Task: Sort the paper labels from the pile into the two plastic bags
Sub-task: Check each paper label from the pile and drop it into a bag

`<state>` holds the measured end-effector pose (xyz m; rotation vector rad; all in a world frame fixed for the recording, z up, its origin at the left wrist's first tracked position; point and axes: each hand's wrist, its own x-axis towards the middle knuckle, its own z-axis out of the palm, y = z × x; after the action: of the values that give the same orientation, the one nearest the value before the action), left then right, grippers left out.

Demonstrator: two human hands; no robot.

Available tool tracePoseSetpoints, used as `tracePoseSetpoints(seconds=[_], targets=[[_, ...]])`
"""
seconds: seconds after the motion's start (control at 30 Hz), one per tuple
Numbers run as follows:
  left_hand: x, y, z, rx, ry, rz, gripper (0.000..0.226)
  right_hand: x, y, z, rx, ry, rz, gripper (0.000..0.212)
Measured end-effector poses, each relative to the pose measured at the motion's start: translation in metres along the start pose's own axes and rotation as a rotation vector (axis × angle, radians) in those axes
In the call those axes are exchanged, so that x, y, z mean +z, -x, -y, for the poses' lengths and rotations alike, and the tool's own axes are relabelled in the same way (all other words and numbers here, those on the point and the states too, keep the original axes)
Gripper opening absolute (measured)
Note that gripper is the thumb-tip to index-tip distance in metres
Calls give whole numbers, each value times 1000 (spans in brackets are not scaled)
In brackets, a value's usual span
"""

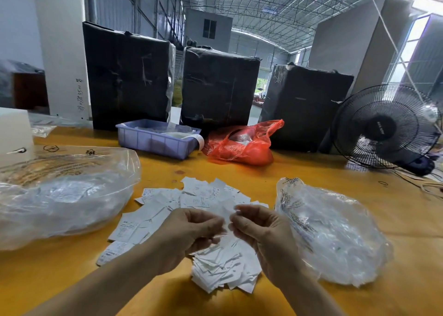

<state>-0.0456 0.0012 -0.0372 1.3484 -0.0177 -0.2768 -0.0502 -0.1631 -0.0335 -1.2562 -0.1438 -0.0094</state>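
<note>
Your left hand (pixel 191 229) and right hand (pixel 261 232) meet above the loose pile of white paper labels (pixel 191 210), each pinching a label, likely to read it. Crumpled clear plastic bags flank the pile, left (pixel 62 196) and right (pixel 335 234), within easy reach.

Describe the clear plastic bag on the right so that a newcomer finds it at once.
Start at the yellow wooden table and find the pile of white paper labels at its near middle. The crumpled clear plastic bag lies just right of it, beside the right hand. Unlike the larger clear plastic bag on the left, it bears dark print.
</note>
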Motion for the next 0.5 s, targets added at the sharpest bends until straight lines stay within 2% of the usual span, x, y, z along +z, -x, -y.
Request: tracePoseSetpoints(seconds=[0.1,0.17,0.23,0.33,0.43,0.5], targets=[[2,-1,1,25,24,-77,20,-2,-2,0,18,-10,18,19],[1,-1,2,61,10,-102,19,-2,-1,-1,68,-19,51,33],[0,1,4,103,-24,-112,21,-1,-1,-1,111,5,86,45],[-2,1,8,144,-44,-114,27,1,2,-3,107,45,99,50],[-4,-4,9,166,19,-157,22,-2,-1,4,68,77,49,37],[-5,-7,8,171,48,-188,22,-15,-7,12,-63,186,-67,20]])
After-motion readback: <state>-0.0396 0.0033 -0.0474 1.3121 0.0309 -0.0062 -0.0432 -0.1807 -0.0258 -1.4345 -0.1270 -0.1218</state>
